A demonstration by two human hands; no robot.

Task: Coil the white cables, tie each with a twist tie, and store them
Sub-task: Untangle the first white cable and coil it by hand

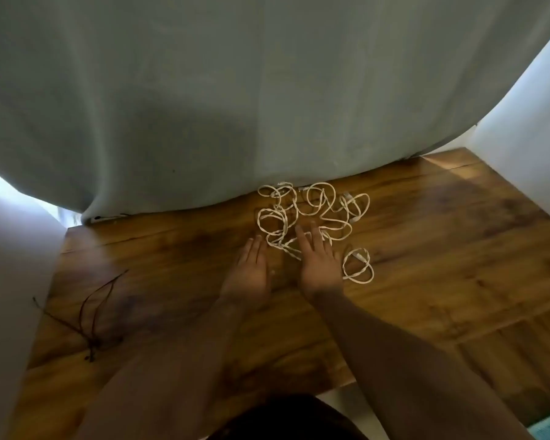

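Tangled white cables lay uncoiled at frame centre on the brown wooden table. Left hand and right hand rested flat with loose fingers, grasping nothing. Thin dark twist ties waited lower left, unused.

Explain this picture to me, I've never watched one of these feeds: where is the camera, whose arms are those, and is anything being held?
There is no machine here. A person wears one wide-angle camera on the head, looking forward and down, so the two bare arms reaching in from the bottom are their own. The left hand and right hand lie open and flat over the brown wooden tabletop; neither holds anything. The right fingers reach the near edge of a loose tangle of white cables, still uncoiled, which lies near a grey-green curtain at the back. One small white cable loop sits just right of the right hand. The thin dark twist ties lie at the table's left, untouched.
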